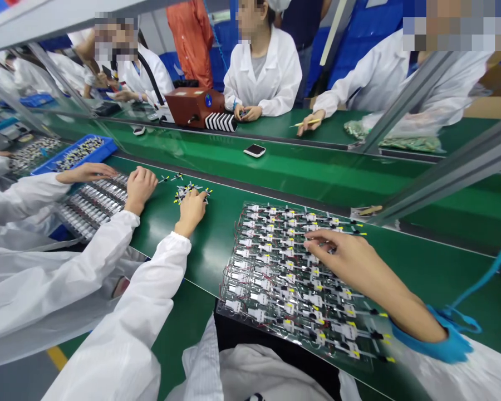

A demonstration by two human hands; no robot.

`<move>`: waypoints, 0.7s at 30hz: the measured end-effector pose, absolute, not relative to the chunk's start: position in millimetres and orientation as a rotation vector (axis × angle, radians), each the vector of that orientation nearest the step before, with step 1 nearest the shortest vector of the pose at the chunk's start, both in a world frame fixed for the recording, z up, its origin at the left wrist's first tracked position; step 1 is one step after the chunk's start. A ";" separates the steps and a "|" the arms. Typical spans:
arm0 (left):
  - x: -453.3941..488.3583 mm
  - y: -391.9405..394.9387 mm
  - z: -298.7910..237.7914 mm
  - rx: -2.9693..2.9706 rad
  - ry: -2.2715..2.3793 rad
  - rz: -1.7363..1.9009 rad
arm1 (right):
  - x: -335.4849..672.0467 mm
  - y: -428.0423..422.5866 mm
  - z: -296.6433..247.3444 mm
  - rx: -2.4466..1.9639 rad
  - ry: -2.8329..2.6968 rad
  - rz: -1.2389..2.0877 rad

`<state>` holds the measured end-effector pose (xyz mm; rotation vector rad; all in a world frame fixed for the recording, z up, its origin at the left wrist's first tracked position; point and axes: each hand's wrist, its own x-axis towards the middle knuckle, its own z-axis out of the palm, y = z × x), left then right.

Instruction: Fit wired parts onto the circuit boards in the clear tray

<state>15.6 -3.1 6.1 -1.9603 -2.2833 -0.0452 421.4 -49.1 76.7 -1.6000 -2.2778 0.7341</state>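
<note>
Right of centre on the green surface [426, 278], a clear plastic tray of wired components [229, 301] lies directly under the right hand [342, 259], its rows running sideways across the frame. That hand's fingertips [311, 238] rest bent among the rows. The left hand [191, 214], farther from the tray, curls over a small heap of parts [190, 192]. Whether either hand grips anything cannot be told.

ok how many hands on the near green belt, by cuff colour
white cuff: 3 (left hand, co-worker's hand, co-worker's hand)
blue cuff: 1 (right hand)
total: 4
</note>
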 end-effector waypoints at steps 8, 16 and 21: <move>12.0 7.7 14.1 -2.165 -2.064 -0.229 | 425.5 -49.7 74.9 -1.550 -2.228 0.710; 87.2 -27.4 46.9 -2.214 -2.240 -1.814 | 417.5 -53.1 88.0 -1.407 -2.168 0.813; 155.6 -86.2 58.2 -2.302 -2.656 -2.476 | 388.0 -72.4 92.2 -1.170 -2.133 0.880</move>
